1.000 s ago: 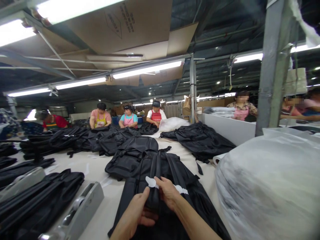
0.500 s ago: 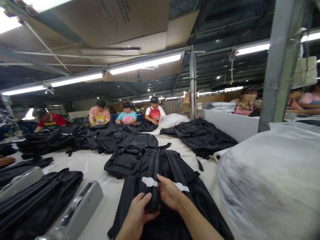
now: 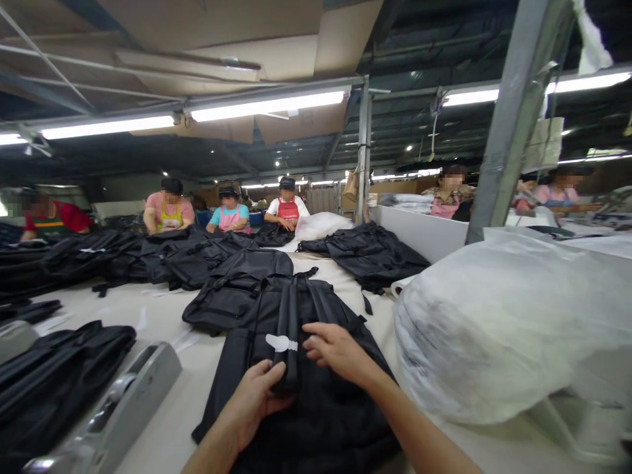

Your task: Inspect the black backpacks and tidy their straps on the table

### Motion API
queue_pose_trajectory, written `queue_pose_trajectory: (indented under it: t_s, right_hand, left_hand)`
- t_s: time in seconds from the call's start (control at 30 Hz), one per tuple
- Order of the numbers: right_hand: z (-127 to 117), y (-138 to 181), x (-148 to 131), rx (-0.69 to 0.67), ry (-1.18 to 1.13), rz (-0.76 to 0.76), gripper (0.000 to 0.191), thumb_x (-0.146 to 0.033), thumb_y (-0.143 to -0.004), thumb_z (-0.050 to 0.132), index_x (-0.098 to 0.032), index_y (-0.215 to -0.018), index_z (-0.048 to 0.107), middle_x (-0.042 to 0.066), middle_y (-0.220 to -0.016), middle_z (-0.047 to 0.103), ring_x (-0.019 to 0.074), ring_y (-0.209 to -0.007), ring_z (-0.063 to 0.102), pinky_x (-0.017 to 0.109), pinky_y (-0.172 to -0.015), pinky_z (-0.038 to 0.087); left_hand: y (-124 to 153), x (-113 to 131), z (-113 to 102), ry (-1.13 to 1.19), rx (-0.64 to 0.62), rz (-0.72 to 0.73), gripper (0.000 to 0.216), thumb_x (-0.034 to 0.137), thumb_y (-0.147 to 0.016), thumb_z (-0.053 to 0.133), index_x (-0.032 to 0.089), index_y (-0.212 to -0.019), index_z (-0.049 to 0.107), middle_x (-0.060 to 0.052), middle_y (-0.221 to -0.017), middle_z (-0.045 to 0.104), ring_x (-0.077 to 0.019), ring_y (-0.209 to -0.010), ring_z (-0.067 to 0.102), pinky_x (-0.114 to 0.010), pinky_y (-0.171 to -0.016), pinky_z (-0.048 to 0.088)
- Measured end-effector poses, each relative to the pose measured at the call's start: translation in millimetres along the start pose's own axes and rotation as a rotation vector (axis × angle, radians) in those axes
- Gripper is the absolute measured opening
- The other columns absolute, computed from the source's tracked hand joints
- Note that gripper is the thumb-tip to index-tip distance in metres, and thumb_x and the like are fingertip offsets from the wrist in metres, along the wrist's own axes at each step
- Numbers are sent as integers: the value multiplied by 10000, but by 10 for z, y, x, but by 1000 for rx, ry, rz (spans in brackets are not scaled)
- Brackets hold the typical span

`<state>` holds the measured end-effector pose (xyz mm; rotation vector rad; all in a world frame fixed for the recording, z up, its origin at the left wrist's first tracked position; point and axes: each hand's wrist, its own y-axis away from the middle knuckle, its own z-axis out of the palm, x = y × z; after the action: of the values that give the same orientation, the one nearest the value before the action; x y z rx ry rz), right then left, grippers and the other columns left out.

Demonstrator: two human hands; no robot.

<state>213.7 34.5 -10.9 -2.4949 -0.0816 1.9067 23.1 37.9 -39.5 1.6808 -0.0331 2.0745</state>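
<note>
A black backpack point(image 3: 320, 415) lies on the pale table in front of me, its shoulder straps facing up. My left hand point(image 3: 259, 392) grips the lower part of the left shoulder strap point(image 3: 291, 309), thumb on top and fingers underneath. A white paper-like strip point(image 3: 281, 343) is wrapped around that strap, just above my thumb. Over the other shoulder strap point(image 3: 320, 299) hovers my right hand point(image 3: 336, 349), its fingers stretched out and apart. It covers the white strip on that strap. Whether its fingertips touch the backpack, I cannot tell.
A big translucent plastic bag point(image 3: 474, 329) bulges on the right. Grey metal equipment point(image 3: 143, 401) and more black bags point(image 3: 59, 388) are at left. Behind lie piled backpacks point(image 3: 237, 276). Several people work across the table, including one in a red apron point(image 3: 288, 212). A post point(image 3: 513, 125) rises at right.
My right hand has let go of the left strap and moved right with its fingers spreading. My left hand keeps its hold. The whole view has shifted to the right.
</note>
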Motion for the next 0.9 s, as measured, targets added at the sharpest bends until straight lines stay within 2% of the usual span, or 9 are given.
queue_pose_trajectory:
  t_s: [0.07, 0.13, 0.2, 0.37, 0.47, 0.57, 0.67, 0.77, 0.9]
  right_hand:
    - [-318, 168, 20, 155, 347, -50, 259, -297, -854, 409, -200, -952, 629, 38, -804, 665, 162, -689, 617, 284, -649, 425]
    - [-520, 302, 145, 276, 650, -25, 237, -323, -853, 429, -192, -843, 627, 64, -812, 669, 202, -783, 617, 306, -701, 410]
    - [-563, 376, 322, 300, 783, 26, 216, -318, -826, 481, -174, -905, 621, 82, -824, 670, 227, -837, 608, 315, -728, 403]
    - [-231, 336, 492, 219, 585, -27, 545, -213, -751, 527, -147, -1287, 452, 6, -742, 641, 184, -793, 606, 279, -754, 421]
    - [-92, 295, 379, 191, 544, 52, 660, -169, -662, 593, -155, -1301, 432, -8, -737, 609, 186, -800, 593, 279, -736, 437]
    - [-143, 299, 311, 69, 256, 217, 592, -151, -637, 568, -161, -1218, 456, -61, -630, 502, 138, -620, 547, 234, -546, 446]
    - [-254, 313, 364, -59, 22, 248, 551, -176, -654, 548, -157, -1193, 433, -96, -577, 435, 101, -512, 474, 199, -441, 431]
    - [-258, 307, 483, -87, 92, 227, 547, -156, -650, 552, -141, -1182, 427, -106, -553, 437, 85, -470, 447, 182, -404, 424]
    - [-194, 305, 574, -42, 158, 231, 603, -163, -675, 547, -132, -1259, 402, -93, -585, 464, 93, -473, 484, 189, -394, 439]
  left_hand:
    - [30, 29, 41, -143, -7, -22, 255, 352, -776, 640, 121, -848, 560, -59, -817, 658, -153, -716, 652, -240, -616, 545]
    - [34, 35, 97, -338, 39, -48, 220, 330, -793, 604, 117, -785, 551, -20, -682, 607, -126, -590, 616, -205, -507, 511]
    - [25, 30, 153, -484, 77, -73, 176, 285, -819, 551, 124, -753, 526, 18, -580, 539, -114, -499, 584, -194, -444, 484]
    - [19, 66, 179, -540, 54, -33, 124, 233, -824, 508, 138, -902, 495, 17, -636, 579, -118, -489, 606, -193, -419, 487]
    - [12, 80, 127, -686, 67, 5, 201, 222, -805, 501, 154, -985, 441, 51, -559, 542, -140, -417, 581, -189, -324, 407]
    - [3, 54, 104, -894, 92, 23, 159, 229, -787, 490, 157, -924, 452, 58, -522, 517, -133, -336, 514, -198, -279, 312]
    - [-1, 19, 141, -1138, 154, 160, 133, 294, -778, 517, 173, -833, 509, -8, -695, 626, -158, -522, 625, -227, -428, 431]
    - [0, -10, 217, -1337, 204, 246, 160, 331, -764, 559, 171, -771, 571, -78, -843, 683, -248, -839, 668, -310, -705, 492]
    - [67, 8, 293, -1408, 231, 225, 210, 327, -807, 526, 142, -798, 625, -155, -901, 692, -333, -929, 651, -409, -789, 480]
